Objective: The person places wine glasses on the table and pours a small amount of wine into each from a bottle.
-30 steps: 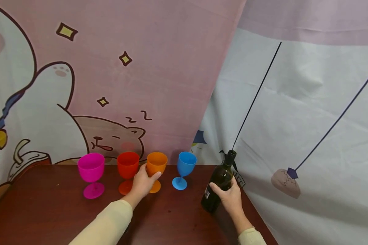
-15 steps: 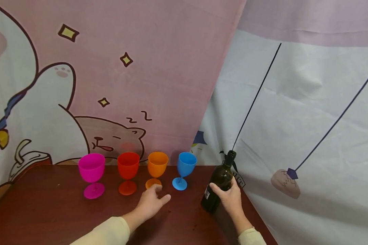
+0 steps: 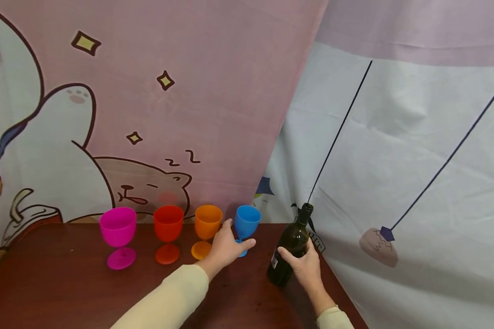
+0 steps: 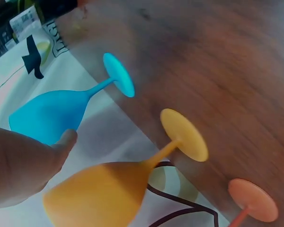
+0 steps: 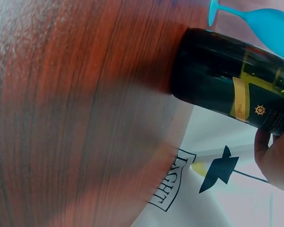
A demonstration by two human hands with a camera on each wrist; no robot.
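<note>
My left hand (image 3: 225, 244) is at the blue goblet (image 3: 248, 220), its index finger and thumb spread apart and partly hiding the stem and foot. In the left wrist view a digit overlaps the bowl of the blue goblet (image 4: 52, 113); whether it touches is hard to tell. My right hand (image 3: 304, 265) grips a dark green wine bottle (image 3: 290, 242) around its body, thumb on the near side. The bottle (image 5: 232, 75) has a dark label with gold trim. Just left of the blue goblet stands an orange goblet (image 3: 208, 221), upright.
A red goblet (image 3: 168, 224) and a magenta goblet (image 3: 118, 227) continue the row leftward along the back of the brown table (image 3: 57, 292). Behind hangs a printed pink and white cloth (image 3: 230, 91). The table's right edge runs close beside the bottle.
My left hand was at the orange goblet, drew back toward me leaving it standing, then moved right and forward to the blue one. My right hand keeps its grip on the bottle.
</note>
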